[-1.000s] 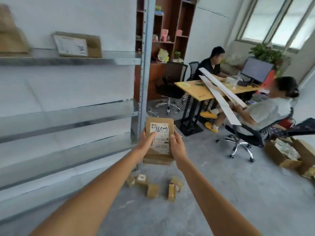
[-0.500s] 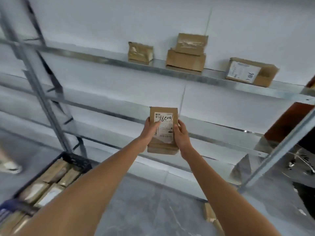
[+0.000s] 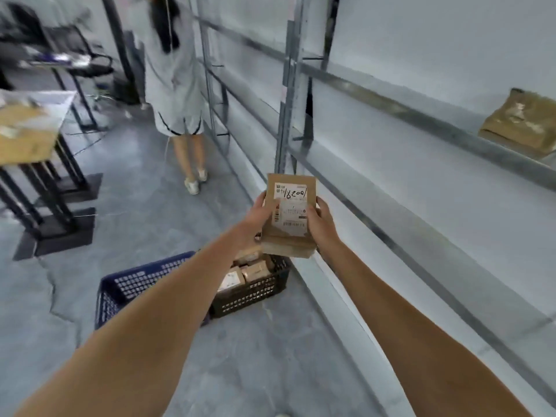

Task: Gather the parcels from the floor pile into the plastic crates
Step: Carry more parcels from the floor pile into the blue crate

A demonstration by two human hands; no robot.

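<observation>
I hold a stack of brown cardboard parcels (image 3: 290, 218) in front of me at about chest height; the top one bears a white label with handwritten numbers. My left hand (image 3: 259, 216) grips the stack's left side and my right hand (image 3: 320, 224) grips its right side. Below the parcels, on the grey floor, stand two plastic crates: a blue crate (image 3: 141, 284) on the left and a black crate (image 3: 255, 293) beside it with several small parcels (image 3: 249, 270) inside. My left forearm hides part of both crates.
A metal shelving rack (image 3: 391, 164) runs along the right wall, with one brown parcel (image 3: 523, 121) on a shelf. A person (image 3: 174, 79) stands ahead in the aisle. A table (image 3: 33, 127) with black legs stands at the left.
My view has swung left from the floor pile and office, past the shelves, to the aisle with the crates. Both hands kept hold of the parcel stack throughout.
</observation>
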